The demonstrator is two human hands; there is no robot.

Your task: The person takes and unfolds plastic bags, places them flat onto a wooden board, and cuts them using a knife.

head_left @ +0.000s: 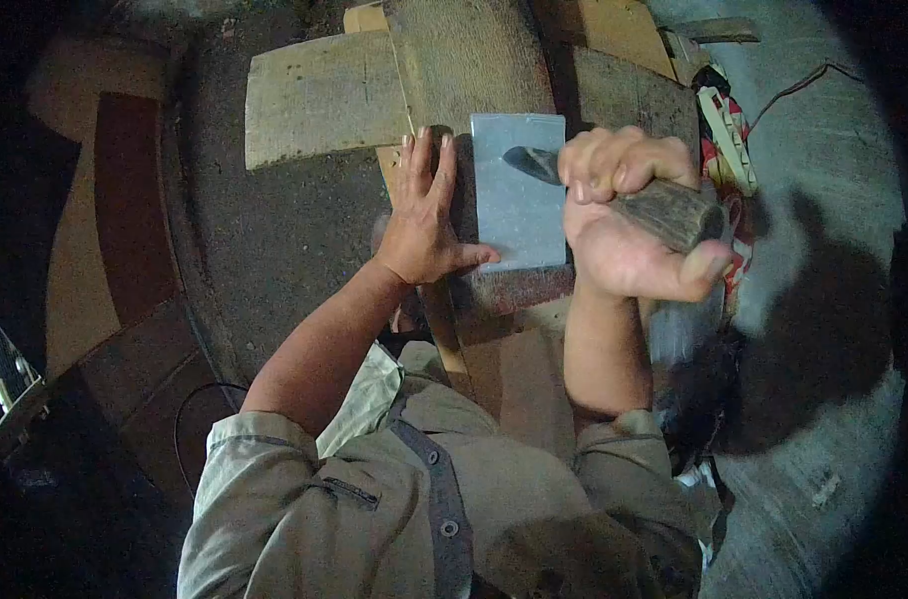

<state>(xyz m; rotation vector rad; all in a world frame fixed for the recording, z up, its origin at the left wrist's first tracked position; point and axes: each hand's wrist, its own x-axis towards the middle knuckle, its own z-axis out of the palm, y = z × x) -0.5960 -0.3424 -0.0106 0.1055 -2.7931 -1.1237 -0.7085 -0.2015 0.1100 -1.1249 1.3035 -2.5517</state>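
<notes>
My right hand (629,225) is wrapped around the thick wooden handle of a short-bladed knife (669,212). Its dark blade points left over a pale grey rectangular sheet (520,215); whether the blade touches the sheet, I cannot tell. The thumb of that hand sticks out to the right. My left hand (424,215) lies at the sheet's left side with fingers spread and pointing away from me. Its thumb tip rests on the sheet's lower left corner. Beneath the sheet is a worn board with a reddish near edge (519,290).
Curved worn boards (324,95) lie crosswise beyond my hands, with brown cardboard (629,35) behind them. A white power strip (725,140) and a dark cable (798,82) are to the right. More brown panels (70,260) stand at the left.
</notes>
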